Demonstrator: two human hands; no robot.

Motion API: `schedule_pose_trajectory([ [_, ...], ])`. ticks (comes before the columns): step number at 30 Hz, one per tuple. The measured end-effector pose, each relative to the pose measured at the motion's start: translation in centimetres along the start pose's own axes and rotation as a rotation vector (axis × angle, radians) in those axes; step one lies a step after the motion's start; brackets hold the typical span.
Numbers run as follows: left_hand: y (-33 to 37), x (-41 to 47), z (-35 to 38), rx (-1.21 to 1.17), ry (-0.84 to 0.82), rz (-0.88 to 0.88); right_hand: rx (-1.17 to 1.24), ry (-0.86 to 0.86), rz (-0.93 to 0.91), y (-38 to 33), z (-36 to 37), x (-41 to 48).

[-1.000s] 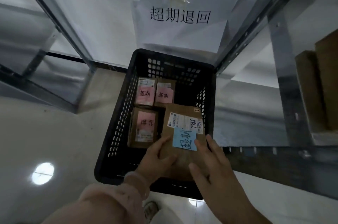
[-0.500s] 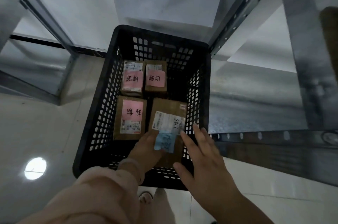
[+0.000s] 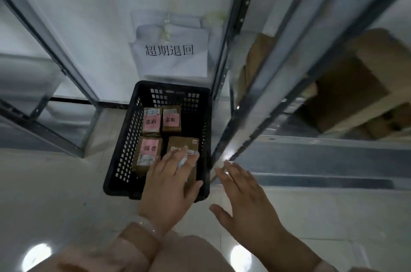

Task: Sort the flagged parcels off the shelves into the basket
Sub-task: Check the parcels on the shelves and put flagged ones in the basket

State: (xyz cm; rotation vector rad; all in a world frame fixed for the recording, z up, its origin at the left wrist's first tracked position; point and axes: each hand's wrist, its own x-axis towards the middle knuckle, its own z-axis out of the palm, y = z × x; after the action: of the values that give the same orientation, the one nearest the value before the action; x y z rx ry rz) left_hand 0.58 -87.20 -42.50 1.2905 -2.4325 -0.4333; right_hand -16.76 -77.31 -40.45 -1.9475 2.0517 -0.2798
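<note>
Black basket (image 3: 124, 151) on floor between metal shelves. Four brown parcels inside, three with pink flags. Left hand (image 3: 169, 180) lies flat on fourth parcel (image 3: 184, 145), near right corner, fingers spread, gripping nothing. Right hand (image 3: 242, 191) hovers outside basket, fingers wide, empty. Judged step: parcel placed. Next: fetch another flagged parcel from right shelf (image 3: 311, 142).
</note>
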Motion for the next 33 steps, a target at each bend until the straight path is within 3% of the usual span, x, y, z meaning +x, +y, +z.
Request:
schedule_pose_trajectory([
  [6, 15.6, -3.2, -4.1, 0.035, 0.020, 0.165, 0.026, 0.216, 0.091, 5.5, -9.0, -11.7],
  [18, 47.9, -1.1, -7.5, 0.002, 0.236, 0.534, -0.129, 0.683, 0.373, 18.0, -29.5, -31.7],
  [26, 61.6, 2.4, -9.2, -0.044, 0.380, 0.703, -0.178, 0.894, 0.462, 23.6, -39.7, -37.9],
  [33, 70.7, 7.9, -8.5, -0.150, 0.435, 0.763, -0.287, 0.931, 0.511, 30.5, -46.0, -39.4],
])
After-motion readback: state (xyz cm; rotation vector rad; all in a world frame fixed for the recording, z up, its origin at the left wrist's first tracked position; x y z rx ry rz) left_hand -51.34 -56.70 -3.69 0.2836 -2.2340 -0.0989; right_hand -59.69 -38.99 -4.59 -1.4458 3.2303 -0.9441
